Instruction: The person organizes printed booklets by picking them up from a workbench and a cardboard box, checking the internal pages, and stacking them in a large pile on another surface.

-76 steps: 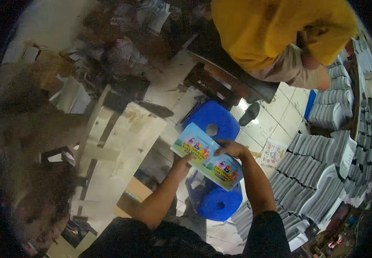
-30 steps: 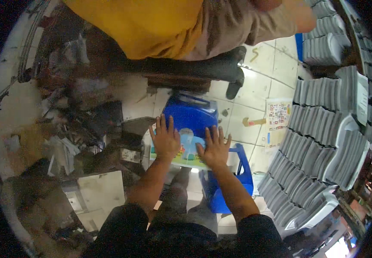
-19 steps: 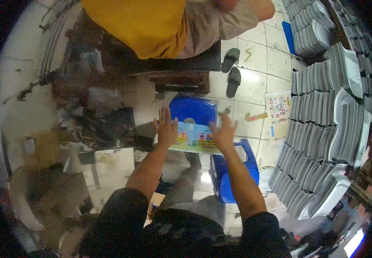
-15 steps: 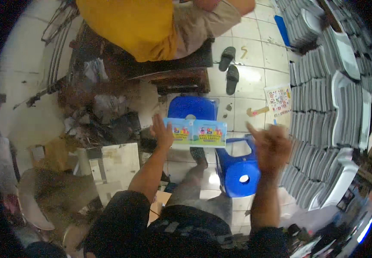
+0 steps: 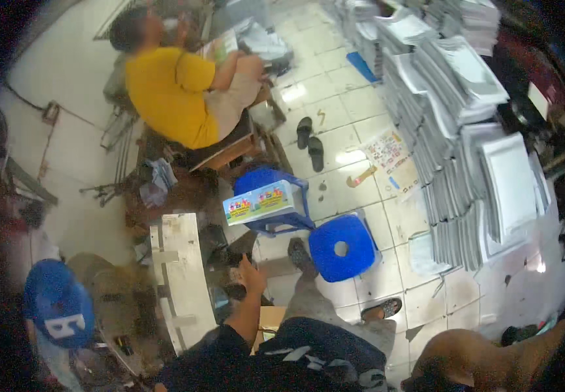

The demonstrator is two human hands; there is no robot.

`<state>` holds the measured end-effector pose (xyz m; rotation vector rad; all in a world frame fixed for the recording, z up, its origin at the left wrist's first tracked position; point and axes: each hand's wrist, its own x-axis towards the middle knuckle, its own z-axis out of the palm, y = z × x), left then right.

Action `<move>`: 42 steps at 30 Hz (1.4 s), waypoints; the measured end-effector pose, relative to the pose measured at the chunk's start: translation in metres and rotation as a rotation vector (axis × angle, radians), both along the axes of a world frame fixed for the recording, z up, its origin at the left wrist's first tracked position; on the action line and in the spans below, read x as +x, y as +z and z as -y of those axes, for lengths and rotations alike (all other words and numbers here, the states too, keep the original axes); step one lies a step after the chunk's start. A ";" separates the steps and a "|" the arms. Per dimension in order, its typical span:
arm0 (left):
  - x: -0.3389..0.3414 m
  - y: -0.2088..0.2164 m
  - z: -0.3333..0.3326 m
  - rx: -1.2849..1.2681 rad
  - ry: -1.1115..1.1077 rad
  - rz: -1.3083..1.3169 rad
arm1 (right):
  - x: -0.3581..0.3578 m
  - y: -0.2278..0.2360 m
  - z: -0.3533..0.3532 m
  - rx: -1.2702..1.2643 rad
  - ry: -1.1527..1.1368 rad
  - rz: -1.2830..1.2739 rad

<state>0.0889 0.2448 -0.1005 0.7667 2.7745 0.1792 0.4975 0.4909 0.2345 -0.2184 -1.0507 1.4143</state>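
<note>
A printed sheet (image 5: 258, 202) in light blue and green, with two colourful panels side by side, lies on the blue plastic stool (image 5: 303, 212) in front of me. My left hand (image 5: 251, 276) is below the sheet and apart from it. One finger points up and the others are partly in shadow; nothing shows in the hand. My right arm (image 5: 485, 356) reaches out toward the lower right edge, and its hand is out of the picture.
A second blue stool (image 5: 342, 248) stands right of my foot. Tall paper stacks (image 5: 452, 176) line the right side. At the upper left sits a person in a yellow shirt (image 5: 168, 91). Sandals (image 5: 310, 144) and a paper sheet (image 5: 390, 160) lie on the tiles. A blue cap (image 5: 59, 302) shows at left.
My view has swung toward the right. My left hand has left the sheet and dropped nearer my body. My right hand has gone out of view to the right.
</note>
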 end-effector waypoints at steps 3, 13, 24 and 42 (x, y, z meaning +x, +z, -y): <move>0.088 0.041 -0.015 0.037 -0.114 0.201 | 0.096 0.018 0.027 0.026 -0.071 -0.027; 0.282 0.016 -0.165 0.185 -0.640 -0.045 | 0.393 0.117 0.138 0.230 -0.417 -0.180; 0.554 -0.053 -0.242 -0.212 -1.172 0.538 | 0.468 0.122 0.094 0.631 -0.472 -0.183; 1.016 -0.023 -0.514 -0.509 -1.412 0.551 | 0.951 0.064 -0.109 0.695 0.006 0.115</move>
